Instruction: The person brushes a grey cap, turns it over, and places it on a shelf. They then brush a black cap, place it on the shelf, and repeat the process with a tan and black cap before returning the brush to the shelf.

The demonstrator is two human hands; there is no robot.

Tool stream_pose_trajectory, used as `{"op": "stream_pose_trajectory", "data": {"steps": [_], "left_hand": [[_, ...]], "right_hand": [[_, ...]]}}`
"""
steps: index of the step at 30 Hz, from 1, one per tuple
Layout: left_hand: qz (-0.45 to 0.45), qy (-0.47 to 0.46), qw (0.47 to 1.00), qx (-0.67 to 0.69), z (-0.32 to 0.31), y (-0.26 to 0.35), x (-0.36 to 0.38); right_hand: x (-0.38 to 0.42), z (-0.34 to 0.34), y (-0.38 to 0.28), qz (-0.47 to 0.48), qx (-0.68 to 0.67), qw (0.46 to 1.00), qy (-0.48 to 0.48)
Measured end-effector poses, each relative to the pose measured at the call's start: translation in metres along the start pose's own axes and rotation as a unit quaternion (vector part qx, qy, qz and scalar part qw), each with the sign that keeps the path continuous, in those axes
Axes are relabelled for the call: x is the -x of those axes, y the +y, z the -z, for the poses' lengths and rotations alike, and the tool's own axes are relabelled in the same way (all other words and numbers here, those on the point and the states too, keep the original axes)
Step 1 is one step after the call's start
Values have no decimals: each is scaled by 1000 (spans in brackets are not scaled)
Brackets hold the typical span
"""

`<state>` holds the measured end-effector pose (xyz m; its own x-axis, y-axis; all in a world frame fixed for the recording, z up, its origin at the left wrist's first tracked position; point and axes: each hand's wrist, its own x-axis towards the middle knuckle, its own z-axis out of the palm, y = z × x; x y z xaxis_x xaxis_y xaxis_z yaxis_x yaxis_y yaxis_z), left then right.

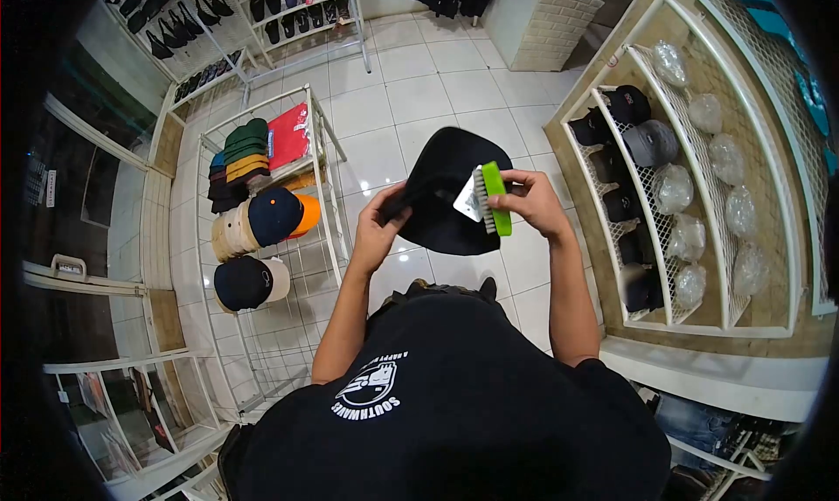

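Note:
A black cap [446, 165] is held up in front of me, over the tiled floor. My left hand [381, 226] grips it by its left edge, thumb on the near side. In my right hand [535, 202] is a green brush [495, 200] with pale bristles, pinched between thumb and fingers. The bristles face left, close against the cap's right side. A white tag [469, 200] shows on the cap beside the bristles and is partly covered by them.
To the left, a white wire rack [328, 204] carries stacked caps [275, 217], folded beanies [246, 152] and a red packet [289, 136]. On the right, a wall shelf [725, 326] holds dark caps and several clear-wrapped items [673, 188]. Sandals hang on racks at the back.

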<state>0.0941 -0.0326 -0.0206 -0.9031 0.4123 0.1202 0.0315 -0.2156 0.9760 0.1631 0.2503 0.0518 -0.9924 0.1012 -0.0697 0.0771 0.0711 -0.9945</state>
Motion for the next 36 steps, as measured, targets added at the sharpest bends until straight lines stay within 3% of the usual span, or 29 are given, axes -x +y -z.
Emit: {"op": "stream_pose_trajectory", "data": {"steps": [3, 4, 7, 9, 12, 14, 16, 18, 20, 22, 24, 26, 28, 29, 32, 34, 35, 36], "left_hand": [[-28, -80, 987, -138, -6, 10, 4], [-40, -101, 980, -166, -12, 15, 6], [-75, -5, 984, -164, -19, -3, 7], [-142, 88, 974, -155, -25, -9, 6], [-145, 149, 961, -182, -23, -4, 6], [-165, 177, 953, -185, -27, 5, 3], [-110, 187, 957, -192, -26, 6, 5], [-140, 201, 944, -223, -35, 5, 4], [-121, 168, 949, -237, -45, 16, 8], [-112, 153, 956, -223, -50, 14, 9], [-153, 141, 945, -252, -53, 13, 9], [-127, 120, 940, -293, -43, 14, 7], [-123, 110, 949, -270, -39, 19, 7], [-117, 104, 954, -256, -39, 17, 7], [-123, 94, 948, -276, -45, 3, 10], [-113, 107, 945, -287, -41, 3, 8], [-114, 108, 945, -288, -39, 3, 4], [-116, 113, 953, -256, -37, 6, 3]], "right_hand": [[8, -7, -34, 13, 241, 970, -36], [11, -12, -41, 12, 240, 970, -40], [17, -18, -51, 138, 297, 942, -75], [16, -23, -55, 125, 287, 946, -84], [7, -22, -37, 118, 215, 964, -100], [-2, -20, -22, 277, 170, 946, 15], [4, -32, -40, 280, 192, 939, 57], [6, -55, -58, 142, 156, 963, 168], [-10, -70, -40, 207, 359, 888, 200], [-26, -84, -17, 264, 428, 835, 222], [-28, -102, 0, 260, 402, 851, 214], [-16, -119, 1, 240, 273, 917, 166], [-21, -107, 2, 217, 223, 944, 113], [-25, -96, -3, 185, 254, 942, 120], [-41, -94, 10, 239, 350, 875, 234], [-21, -113, -1, 169, 213, 950, 155], [-13, -115, -6, 116, 172, 973, 98], [-16, -109, 1, 113, 169, 974, 101]]}}
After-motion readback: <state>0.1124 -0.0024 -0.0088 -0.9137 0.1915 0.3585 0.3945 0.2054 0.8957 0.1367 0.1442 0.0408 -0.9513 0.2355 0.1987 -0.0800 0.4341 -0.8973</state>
